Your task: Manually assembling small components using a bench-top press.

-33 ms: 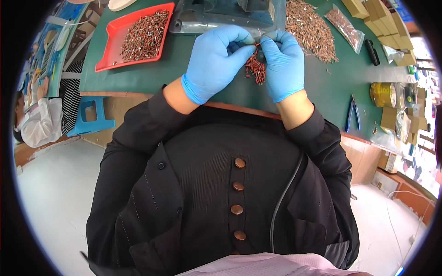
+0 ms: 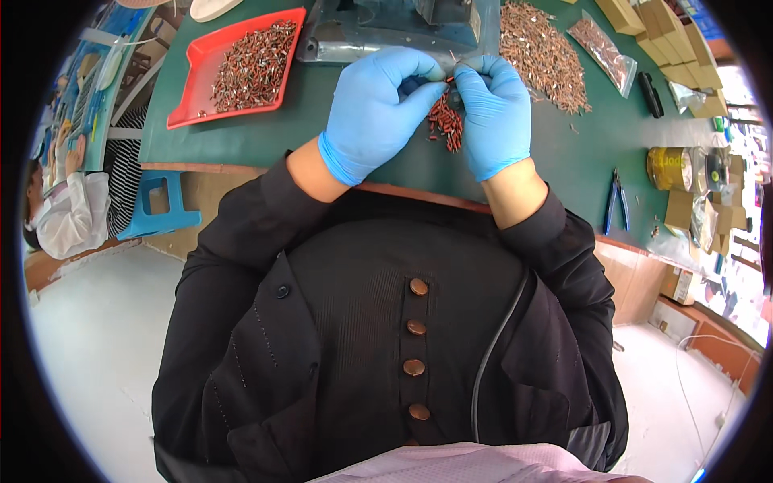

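Both my hands wear blue gloves and meet over the green table. My left hand and my right hand pinch a small red piece between their fingertips, with a thin wire sticking up from it. Directly below the fingertips lies a small heap of red pieces. A red tray at the left holds many similar brown-red pieces. A large pile of pieces is spread to the right of my right hand.
A machine under clear plastic stands behind my hands. Right of the pile are a clear bag of parts, a black marker, blue-handled pliers, a yellow tape roll and cardboard boxes. A blue stool and another person are left.
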